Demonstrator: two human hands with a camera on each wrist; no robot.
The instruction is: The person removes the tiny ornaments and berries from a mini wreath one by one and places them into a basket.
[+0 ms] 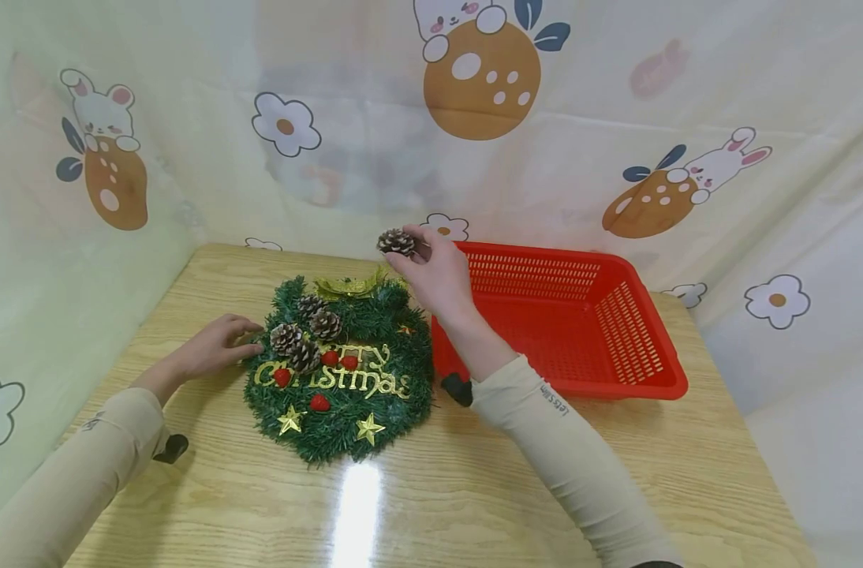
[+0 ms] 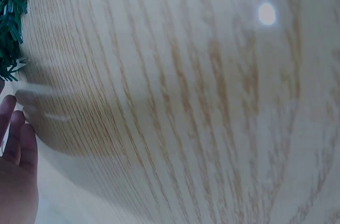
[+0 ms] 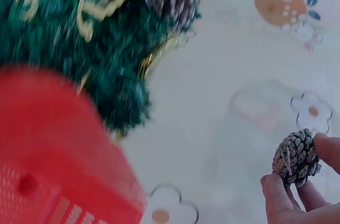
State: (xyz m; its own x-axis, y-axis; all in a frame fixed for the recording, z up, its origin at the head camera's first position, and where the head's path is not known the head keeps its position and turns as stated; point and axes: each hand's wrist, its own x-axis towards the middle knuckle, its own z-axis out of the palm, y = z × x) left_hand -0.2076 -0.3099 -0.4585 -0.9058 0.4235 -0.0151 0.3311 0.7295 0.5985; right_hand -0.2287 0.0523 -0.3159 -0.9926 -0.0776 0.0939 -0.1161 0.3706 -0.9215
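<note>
A green Christmas wreath (image 1: 396, 410) lies on the table with gold "Merry Christmas" lettering, gold stars, red berries and several pine cones (image 1: 325, 324) at its upper left. In my right hand (image 1: 438, 276) a single pine cone (image 3: 295, 159) is pinched between thumb and fingers, held up in the air beyond the wreath's upper right edge. My left hand (image 1: 222, 345) is at the wreath's left edge, fingers extended toward the greenery; whether the fingertips grip any of it cannot be seen. The left wrist view shows only part of that hand, beside the wreath's fringe.
A red plastic basket (image 1: 676, 371) with slotted walls stands right of the wreath, near its edge and partly behind my right forearm. A gold bow (image 1: 349, 287) tops the wreath. Patterned curtains (image 1: 360, 181) hang behind and beside the wooden table (image 1: 474, 505).
</note>
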